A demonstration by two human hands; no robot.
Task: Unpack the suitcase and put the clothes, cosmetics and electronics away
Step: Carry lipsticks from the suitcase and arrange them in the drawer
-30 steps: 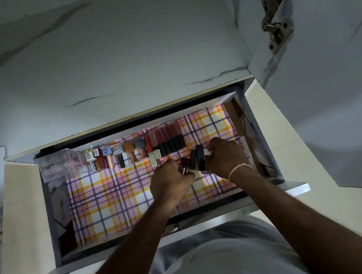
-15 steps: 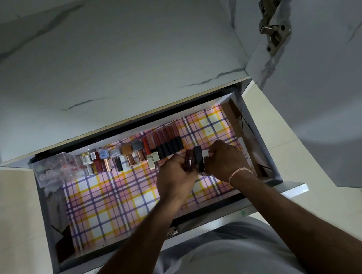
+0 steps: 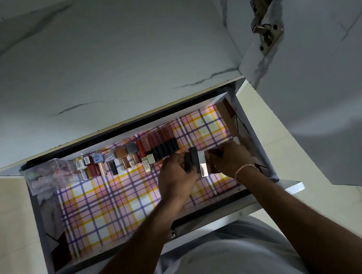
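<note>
Lipsticks [image 3: 195,161] between both hands

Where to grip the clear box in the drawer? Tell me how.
Take the clear box by its two side walls, coming from above. It sits in the drawer's back left corner, bottles close on its right, so only the top is open.

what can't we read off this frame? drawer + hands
Head view only:
- Left hand and right hand: fingertips hidden behind the dark tubes they hold; tube count unclear.
- Labels on the row of cosmetics: too small.
- Clear box contents: blurred.
- Drawer left corner: in shadow.
</note>
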